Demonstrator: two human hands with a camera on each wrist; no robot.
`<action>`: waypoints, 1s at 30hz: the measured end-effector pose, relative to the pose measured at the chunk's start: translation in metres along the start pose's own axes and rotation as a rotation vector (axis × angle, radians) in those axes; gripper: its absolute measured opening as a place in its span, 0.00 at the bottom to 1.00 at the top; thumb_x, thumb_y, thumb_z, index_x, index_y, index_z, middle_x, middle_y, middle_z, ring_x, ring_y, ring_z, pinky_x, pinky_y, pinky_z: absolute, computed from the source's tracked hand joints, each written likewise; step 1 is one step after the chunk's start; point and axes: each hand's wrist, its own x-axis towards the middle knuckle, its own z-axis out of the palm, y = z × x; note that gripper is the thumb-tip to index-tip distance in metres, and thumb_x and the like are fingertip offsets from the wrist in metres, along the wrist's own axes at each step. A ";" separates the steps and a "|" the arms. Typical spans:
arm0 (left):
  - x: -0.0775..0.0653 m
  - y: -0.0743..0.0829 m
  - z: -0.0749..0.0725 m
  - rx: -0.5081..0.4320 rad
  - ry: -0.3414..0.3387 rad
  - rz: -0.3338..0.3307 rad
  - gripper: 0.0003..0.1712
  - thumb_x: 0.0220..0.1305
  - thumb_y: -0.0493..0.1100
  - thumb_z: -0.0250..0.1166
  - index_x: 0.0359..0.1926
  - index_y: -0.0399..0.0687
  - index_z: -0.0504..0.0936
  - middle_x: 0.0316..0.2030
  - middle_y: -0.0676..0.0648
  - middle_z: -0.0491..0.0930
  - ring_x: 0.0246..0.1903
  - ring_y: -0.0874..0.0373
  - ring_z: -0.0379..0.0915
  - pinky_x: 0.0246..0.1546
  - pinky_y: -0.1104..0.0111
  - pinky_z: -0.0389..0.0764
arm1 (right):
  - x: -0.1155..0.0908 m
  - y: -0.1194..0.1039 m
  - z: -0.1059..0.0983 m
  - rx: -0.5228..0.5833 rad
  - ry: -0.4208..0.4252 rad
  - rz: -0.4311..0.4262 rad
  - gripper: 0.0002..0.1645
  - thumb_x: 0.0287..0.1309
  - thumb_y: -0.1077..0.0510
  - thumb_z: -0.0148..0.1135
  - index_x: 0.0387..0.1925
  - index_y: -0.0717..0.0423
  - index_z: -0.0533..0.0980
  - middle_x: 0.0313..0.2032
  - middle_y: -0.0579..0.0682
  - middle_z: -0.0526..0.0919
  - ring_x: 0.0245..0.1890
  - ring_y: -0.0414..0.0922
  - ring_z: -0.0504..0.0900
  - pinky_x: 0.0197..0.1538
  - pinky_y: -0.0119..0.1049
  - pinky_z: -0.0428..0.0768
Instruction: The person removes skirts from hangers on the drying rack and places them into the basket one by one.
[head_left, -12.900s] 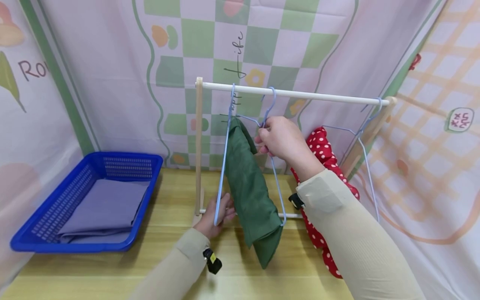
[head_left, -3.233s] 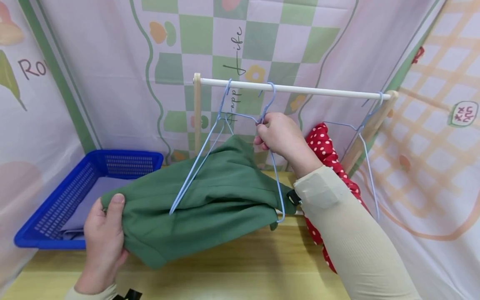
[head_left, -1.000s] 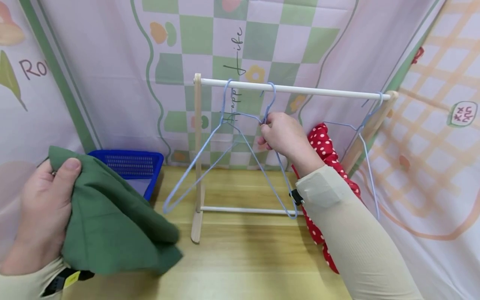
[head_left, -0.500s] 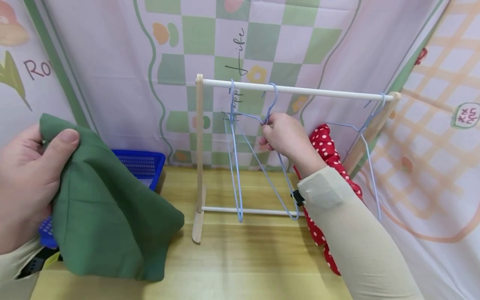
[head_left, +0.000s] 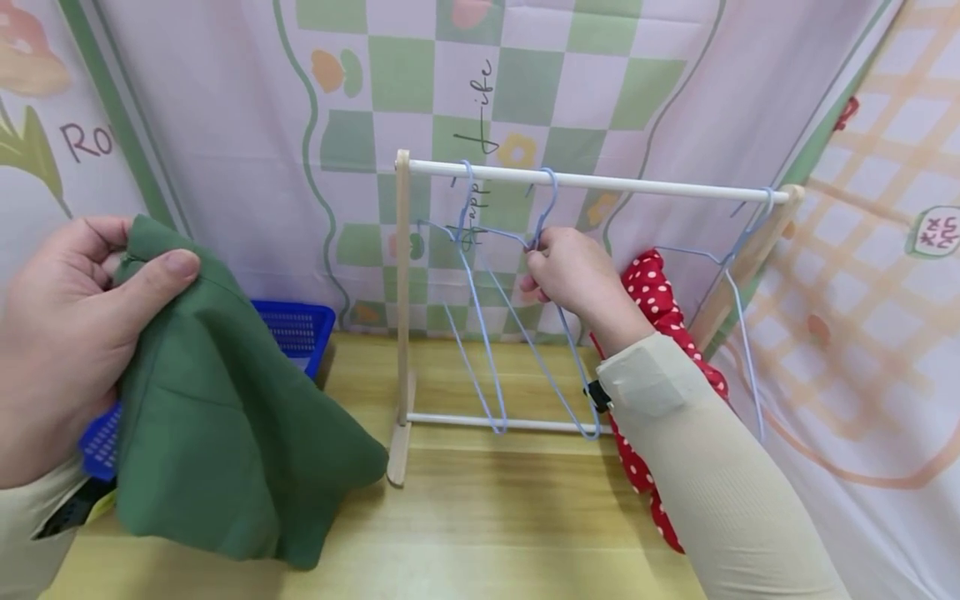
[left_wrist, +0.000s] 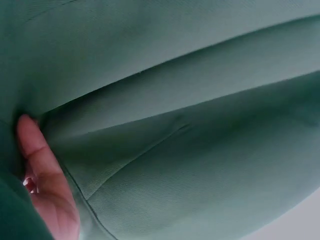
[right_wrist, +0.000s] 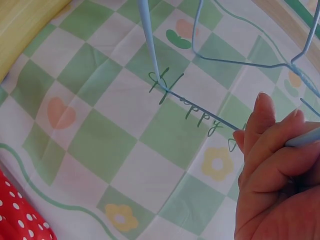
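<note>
In the head view my left hand (head_left: 71,333) holds a green garment (head_left: 225,400) by its upper edge, thumb on top. The garment hangs down in loose folds at the left, apart from the rack. Close up in the left wrist view, a seam and a short stitched dart cross the green cloth (left_wrist: 200,165), beside a finger (left_wrist: 45,160). My right hand (head_left: 573,279) pinches the neck of the middle blue hanger (head_left: 554,193), whose hook sits on the rail. To its left, another bare blue hanger (head_left: 470,185) hangs at an angle.
The wooden rack (head_left: 402,292) has a white top rail (head_left: 645,188) and a lower bar. A red polka-dot garment (head_left: 652,287) hangs on a third hanger (head_left: 738,292) at the right. Behind the green garment stands a blue basket (head_left: 322,321), mostly hidden.
The green garment hung at the middle hanger earlier; my left hand gripped it and drew it off leftward. The left hanger has since swung round. My right hand stays at the middle hanger's neck.
</note>
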 end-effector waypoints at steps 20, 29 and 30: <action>0.005 0.023 0.026 0.535 -0.035 0.066 0.18 0.64 0.43 0.76 0.53 0.42 0.88 0.39 0.54 0.89 0.26 0.67 0.83 0.20 0.75 0.81 | 0.001 0.001 0.001 0.000 0.001 0.007 0.16 0.77 0.55 0.47 0.49 0.57 0.80 0.33 0.49 0.89 0.29 0.44 0.84 0.42 0.43 0.73; 0.007 0.028 0.024 0.807 -0.222 0.002 0.26 0.62 0.52 0.77 0.61 0.65 0.84 0.34 0.52 0.88 0.28 0.60 0.81 0.25 0.73 0.80 | 0.001 0.000 0.001 -0.001 -0.004 0.003 0.16 0.76 0.55 0.47 0.48 0.57 0.79 0.33 0.49 0.89 0.30 0.44 0.84 0.43 0.43 0.74; 0.007 0.028 0.024 0.827 -0.232 0.010 0.26 0.63 0.52 0.77 0.61 0.66 0.83 0.33 0.53 0.88 0.27 0.59 0.82 0.26 0.73 0.80 | 0.001 0.000 0.001 -0.002 -0.003 0.002 0.16 0.75 0.56 0.47 0.48 0.57 0.80 0.33 0.48 0.89 0.30 0.45 0.84 0.43 0.43 0.74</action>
